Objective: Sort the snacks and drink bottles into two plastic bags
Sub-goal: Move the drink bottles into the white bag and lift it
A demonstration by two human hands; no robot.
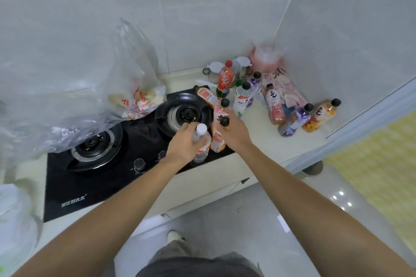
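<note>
My left hand (183,141) grips a clear water bottle with a white cap (201,139) over the right side of the black gas stove (108,164). My right hand (234,129) curls round an orange-pink drink bottle with a black cap (218,143) right beside it. A pink bottle (220,110) stands just behind them. Several more drink bottles stand on the pale counter (254,132), among them a white one (242,98), a red-capped orange one (225,77), a purple one (295,119) and an orange one (320,114). A clear plastic bag (132,78) holding snacks sits at the stove's back left.
A pink bag (266,59) and a flowered packet (284,90) fill the back right corner by the tiled wall. Glass jars (213,71) stand behind the bottles. Another plastic bag (18,220) lies at the near left. The counter edge drops to a glossy floor.
</note>
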